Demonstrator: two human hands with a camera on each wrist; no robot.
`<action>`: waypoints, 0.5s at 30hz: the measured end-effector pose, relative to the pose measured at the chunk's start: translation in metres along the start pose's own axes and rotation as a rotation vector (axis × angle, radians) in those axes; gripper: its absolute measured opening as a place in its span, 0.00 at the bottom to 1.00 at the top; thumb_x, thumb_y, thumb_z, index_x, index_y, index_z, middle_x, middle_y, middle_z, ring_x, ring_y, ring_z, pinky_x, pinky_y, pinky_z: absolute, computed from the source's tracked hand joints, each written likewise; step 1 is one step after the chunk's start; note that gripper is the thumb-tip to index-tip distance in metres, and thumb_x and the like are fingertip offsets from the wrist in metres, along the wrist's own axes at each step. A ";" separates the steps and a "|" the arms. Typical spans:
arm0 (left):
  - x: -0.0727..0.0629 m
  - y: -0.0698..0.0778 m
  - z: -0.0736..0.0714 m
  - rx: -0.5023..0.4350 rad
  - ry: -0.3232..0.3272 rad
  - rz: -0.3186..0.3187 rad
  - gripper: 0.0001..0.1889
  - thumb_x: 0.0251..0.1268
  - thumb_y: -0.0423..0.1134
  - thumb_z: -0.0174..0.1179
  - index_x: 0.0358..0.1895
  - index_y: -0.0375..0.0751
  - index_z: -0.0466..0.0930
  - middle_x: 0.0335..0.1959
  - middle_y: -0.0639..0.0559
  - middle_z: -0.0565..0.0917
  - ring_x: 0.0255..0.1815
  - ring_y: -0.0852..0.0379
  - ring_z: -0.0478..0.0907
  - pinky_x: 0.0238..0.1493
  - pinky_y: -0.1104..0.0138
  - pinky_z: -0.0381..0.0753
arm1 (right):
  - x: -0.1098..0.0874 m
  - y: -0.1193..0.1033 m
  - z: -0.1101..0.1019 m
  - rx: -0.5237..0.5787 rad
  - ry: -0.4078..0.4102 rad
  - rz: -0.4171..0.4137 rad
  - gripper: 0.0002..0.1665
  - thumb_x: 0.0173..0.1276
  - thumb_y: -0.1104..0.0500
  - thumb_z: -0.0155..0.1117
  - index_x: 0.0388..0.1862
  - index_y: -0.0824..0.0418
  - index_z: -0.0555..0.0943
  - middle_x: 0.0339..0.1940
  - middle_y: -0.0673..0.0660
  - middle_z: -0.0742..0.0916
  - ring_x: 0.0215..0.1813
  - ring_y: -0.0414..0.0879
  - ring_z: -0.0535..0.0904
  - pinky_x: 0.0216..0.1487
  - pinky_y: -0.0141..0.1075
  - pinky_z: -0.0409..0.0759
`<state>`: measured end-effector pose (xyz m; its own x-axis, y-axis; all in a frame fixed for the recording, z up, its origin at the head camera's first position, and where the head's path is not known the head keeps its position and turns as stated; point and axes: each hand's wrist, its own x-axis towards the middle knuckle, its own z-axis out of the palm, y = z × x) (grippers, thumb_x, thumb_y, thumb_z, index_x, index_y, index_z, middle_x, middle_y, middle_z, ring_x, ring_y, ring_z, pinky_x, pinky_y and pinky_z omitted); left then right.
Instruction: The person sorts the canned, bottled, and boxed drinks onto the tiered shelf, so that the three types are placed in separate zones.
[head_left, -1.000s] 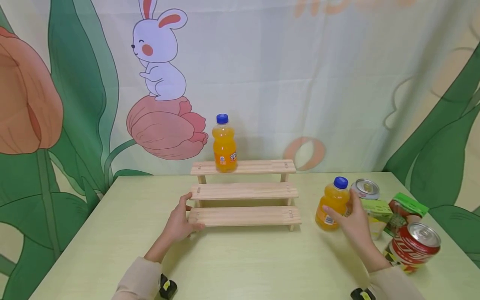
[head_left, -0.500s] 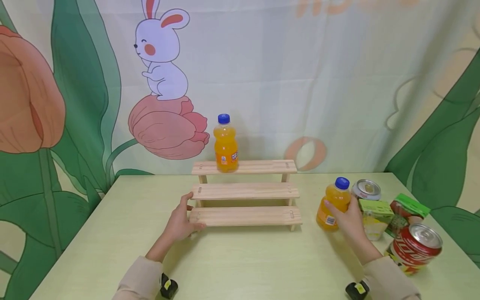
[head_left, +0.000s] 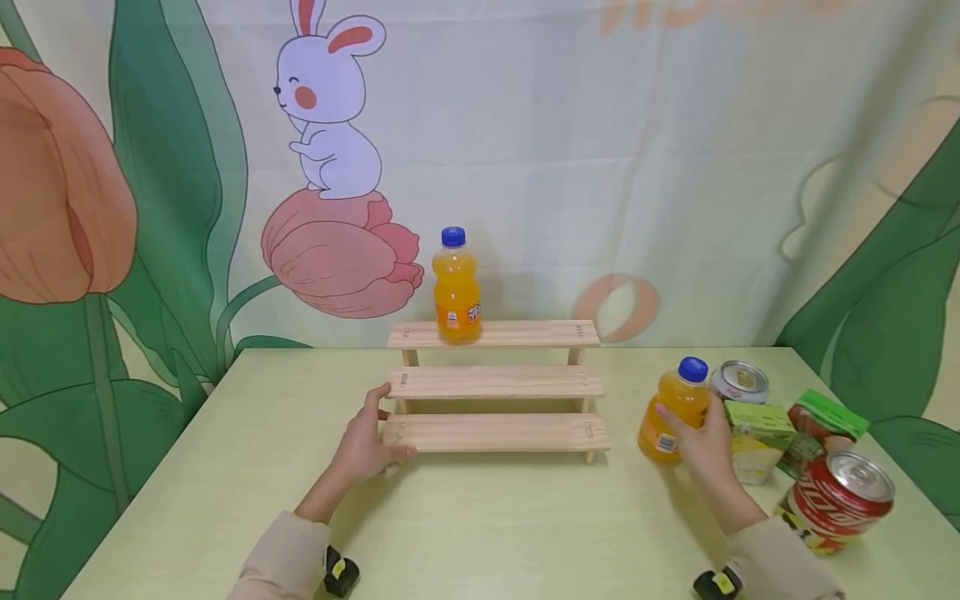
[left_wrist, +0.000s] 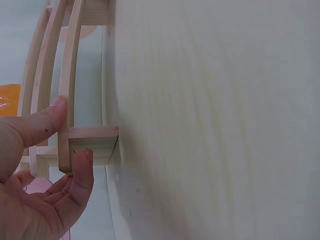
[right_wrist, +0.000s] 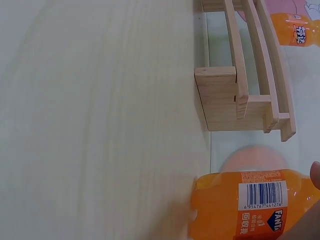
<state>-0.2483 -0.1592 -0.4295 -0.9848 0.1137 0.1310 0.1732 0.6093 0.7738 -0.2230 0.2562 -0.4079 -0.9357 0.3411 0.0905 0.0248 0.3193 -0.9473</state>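
Observation:
A three-tier wooden display rack (head_left: pixel 498 382) stands mid-table. My left hand (head_left: pixel 363 446) grips its left end; in the left wrist view the thumb lies on the lowest board (left_wrist: pixel 71 70) and the other fingers curl round the end. To the right of the rack, my right hand (head_left: pixel 707 446) holds an orange Fanta bottle (head_left: pixel 666 417) with a blue cap, upright and leaning slightly. Its barcode label (right_wrist: pixel 262 195) shows in the right wrist view. A second orange Fanta bottle (head_left: pixel 457 292) stands on the top tier, left of centre.
Close behind and right of my right hand are a silver-topped can (head_left: pixel 741 382), a green-yellow drink carton (head_left: pixel 757 437) and a green-topped carton (head_left: pixel 825 421). A red can (head_left: pixel 840 500) stands nearer me. A printed curtain (head_left: pixel 525 167) hangs behind the table.
The head view has shifted a little, so everything appears slightly farther right. Both hands keep their holds, and the held bottle stays in about the same place beside the cartons.

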 end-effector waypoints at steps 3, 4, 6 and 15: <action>0.000 0.000 0.001 -0.003 -0.002 -0.003 0.49 0.42 0.29 0.71 0.68 0.37 0.48 0.50 0.29 0.70 0.19 0.55 0.73 0.15 0.66 0.73 | -0.001 -0.001 0.000 0.018 0.011 -0.006 0.40 0.66 0.54 0.58 0.69 0.66 0.50 0.65 0.68 0.64 0.65 0.61 0.59 0.63 0.52 0.54; 0.000 0.000 0.001 -0.004 -0.003 -0.004 0.49 0.42 0.29 0.71 0.68 0.37 0.48 0.50 0.29 0.70 0.19 0.55 0.72 0.16 0.66 0.73 | -0.002 -0.001 0.000 0.022 0.010 -0.009 0.40 0.66 0.54 0.58 0.69 0.66 0.50 0.65 0.68 0.64 0.65 0.61 0.59 0.63 0.52 0.55; 0.001 0.001 0.001 -0.009 -0.006 -0.010 0.50 0.42 0.29 0.71 0.68 0.38 0.47 0.50 0.29 0.70 0.18 0.55 0.72 0.16 0.66 0.73 | -0.001 0.000 0.000 0.014 0.008 -0.011 0.41 0.66 0.52 0.57 0.69 0.65 0.50 0.65 0.67 0.64 0.65 0.60 0.59 0.63 0.52 0.55; -0.001 0.000 -0.001 -0.011 -0.007 -0.015 0.49 0.42 0.29 0.71 0.68 0.37 0.48 0.50 0.29 0.69 0.18 0.55 0.72 0.16 0.66 0.73 | 0.019 0.027 -0.005 -0.014 -0.013 -0.058 0.51 0.58 0.36 0.59 0.70 0.60 0.51 0.64 0.63 0.67 0.63 0.58 0.63 0.60 0.53 0.60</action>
<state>-0.2472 -0.1600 -0.4285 -0.9872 0.1102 0.1150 0.1584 0.6022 0.7825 -0.2386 0.2756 -0.4306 -0.9401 0.3102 0.1411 -0.0250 0.3503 -0.9363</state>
